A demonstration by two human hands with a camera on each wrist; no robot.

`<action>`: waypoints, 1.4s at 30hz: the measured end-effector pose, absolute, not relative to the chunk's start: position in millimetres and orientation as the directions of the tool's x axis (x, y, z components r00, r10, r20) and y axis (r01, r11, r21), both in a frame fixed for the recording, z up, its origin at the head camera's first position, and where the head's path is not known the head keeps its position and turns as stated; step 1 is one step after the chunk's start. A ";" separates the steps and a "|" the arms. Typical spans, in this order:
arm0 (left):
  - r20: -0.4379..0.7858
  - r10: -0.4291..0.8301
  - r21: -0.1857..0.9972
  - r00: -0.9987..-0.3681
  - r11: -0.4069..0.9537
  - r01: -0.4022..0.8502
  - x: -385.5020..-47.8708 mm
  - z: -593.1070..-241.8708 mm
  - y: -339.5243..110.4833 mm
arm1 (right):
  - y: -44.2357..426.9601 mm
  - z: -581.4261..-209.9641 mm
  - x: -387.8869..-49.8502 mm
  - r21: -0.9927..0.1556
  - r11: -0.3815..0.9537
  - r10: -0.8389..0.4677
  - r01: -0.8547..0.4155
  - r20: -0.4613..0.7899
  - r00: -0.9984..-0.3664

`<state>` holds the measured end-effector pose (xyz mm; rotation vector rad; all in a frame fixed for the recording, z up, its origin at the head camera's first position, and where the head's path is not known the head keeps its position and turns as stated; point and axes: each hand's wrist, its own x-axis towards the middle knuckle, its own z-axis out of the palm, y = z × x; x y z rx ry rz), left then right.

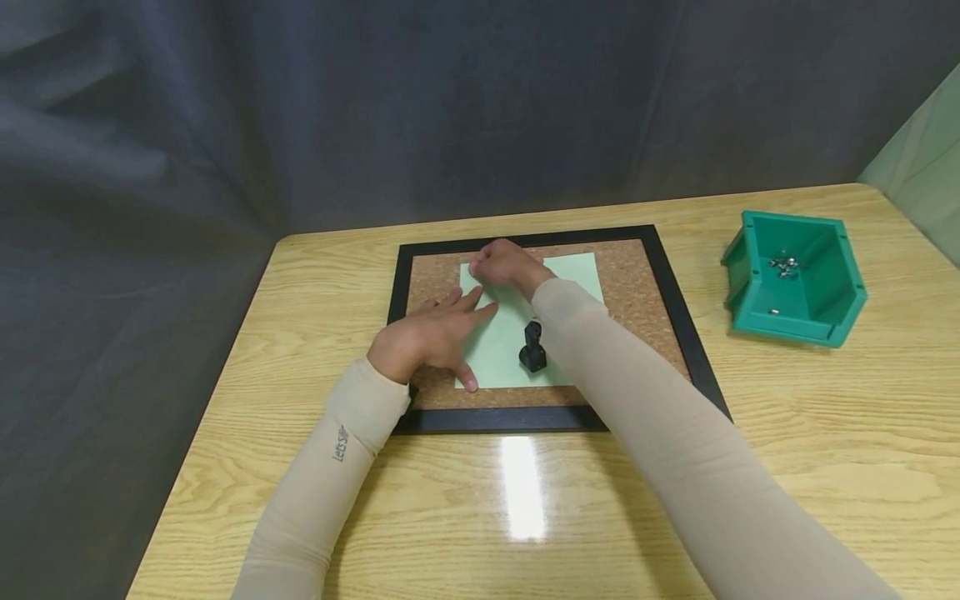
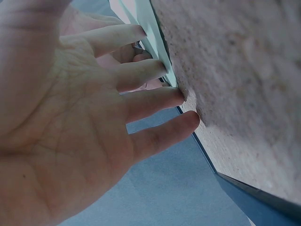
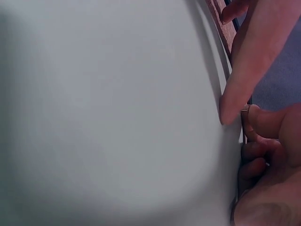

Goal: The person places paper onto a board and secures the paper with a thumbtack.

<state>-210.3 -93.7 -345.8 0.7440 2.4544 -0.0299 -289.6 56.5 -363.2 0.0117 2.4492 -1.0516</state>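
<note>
A light green sheet of paper (image 1: pixel 504 337) lies on a black-framed cork board (image 1: pixel 637 304). My left hand (image 1: pixel 431 333) is spread with straight fingers over the sheet's left edge, some fingertips on paper and others on cork (image 2: pixel 254 89). At the sheet's upper left corner is my right hand (image 1: pixel 506 262), its fingers curled. In the right wrist view, the right hand (image 3: pixel 277 155) pinches a small shiny push pin (image 3: pixel 245 108) between thumb and finger, mostly hidden. The pin's point cannot be seen. A left finger (image 3: pixel 240 89) presses the paper close by.
A green plastic bin (image 1: pixel 802 332) with several small metal pins (image 1: pixel 784 265) stands right of the board on the wooden table (image 1: pixel 810 467). A black wrist-camera mount (image 1: pixel 533 350) hangs under the right wrist. Dark cloth (image 1: pixel 450 108) rises behind the table.
</note>
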 end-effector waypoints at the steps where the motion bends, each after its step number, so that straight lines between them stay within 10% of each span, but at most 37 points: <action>1: -0.529 0.504 0.138 -0.683 0.845 0.517 -210.4 -346.0 -93.8 | 56.6 -363.8 -289.7 -0.681 0.708 -0.173 0.185 -0.422 -0.890; 42: -0.539 0.502 0.133 -0.676 0.843 0.520 -210.3 -344.1 -95.7 | 52.8 -367.9 -285.8 -0.672 0.728 -0.154 0.139 -0.356 -0.922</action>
